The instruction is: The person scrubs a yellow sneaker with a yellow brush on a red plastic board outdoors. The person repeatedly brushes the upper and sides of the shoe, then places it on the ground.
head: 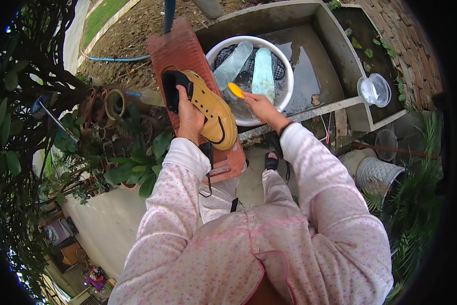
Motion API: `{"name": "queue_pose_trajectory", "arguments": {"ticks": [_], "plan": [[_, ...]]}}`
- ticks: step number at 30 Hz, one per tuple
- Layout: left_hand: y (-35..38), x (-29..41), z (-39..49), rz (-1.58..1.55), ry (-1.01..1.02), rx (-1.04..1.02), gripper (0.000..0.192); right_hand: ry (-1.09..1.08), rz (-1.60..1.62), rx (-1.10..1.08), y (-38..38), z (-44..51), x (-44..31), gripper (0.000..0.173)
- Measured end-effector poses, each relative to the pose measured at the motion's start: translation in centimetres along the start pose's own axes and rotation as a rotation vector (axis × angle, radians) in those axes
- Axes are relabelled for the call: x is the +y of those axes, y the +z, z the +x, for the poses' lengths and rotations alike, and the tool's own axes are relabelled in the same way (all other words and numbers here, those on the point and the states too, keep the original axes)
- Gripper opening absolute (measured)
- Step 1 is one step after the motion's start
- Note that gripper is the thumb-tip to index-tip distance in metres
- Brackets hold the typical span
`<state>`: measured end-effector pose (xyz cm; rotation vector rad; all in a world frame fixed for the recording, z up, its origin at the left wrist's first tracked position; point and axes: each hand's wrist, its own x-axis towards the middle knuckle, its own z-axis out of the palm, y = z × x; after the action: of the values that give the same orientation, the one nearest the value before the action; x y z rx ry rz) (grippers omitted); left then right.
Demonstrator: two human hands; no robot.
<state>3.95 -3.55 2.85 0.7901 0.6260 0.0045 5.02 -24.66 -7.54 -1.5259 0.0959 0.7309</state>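
Observation:
My left hand (190,116) grips a tan shoe (217,122) with a black lining and black trim, thumb at its opening, above a ribbed red washing slab (182,45). Between the fingers of my right hand (260,106) is a yellow brush (235,90), held over a white basin (289,76); its bristles are mostly hidden. Two pale green insoles (263,72) lie in the basin, over dark checked items (278,68) and some water.
The basin stands in a concrete trough (327,57) with shallow water. A clear plastic tub (375,90) rests on the trough's wall. Potted plants (137,167) stand at the left, and a white patterned pot (377,173) at the right. A blue hose (118,59) crosses the soil.

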Motion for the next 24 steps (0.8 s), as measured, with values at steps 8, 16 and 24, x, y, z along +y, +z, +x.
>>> {"name": "queue_pose_trajectory", "arguments": {"ticks": [8, 16, 24], "plan": [[0.4, -0.4, 0.2, 0.018, 0.054, -0.042, 0.066, -0.458, -0.190, -0.016, 5.2, -2.1, -7.5, 0.034], [-0.1, -0.3, 0.3, -0.099, -0.011, -0.017, 0.064, -0.507, -0.077, -0.050, 5.9, -3.7, -8.3, 0.033], [-0.2, 0.2, 0.4, -0.059, -0.012, 0.003, 0.066, -0.514, -0.140, -0.076, 6.5, -2.3, -8.6, 0.032]]}}
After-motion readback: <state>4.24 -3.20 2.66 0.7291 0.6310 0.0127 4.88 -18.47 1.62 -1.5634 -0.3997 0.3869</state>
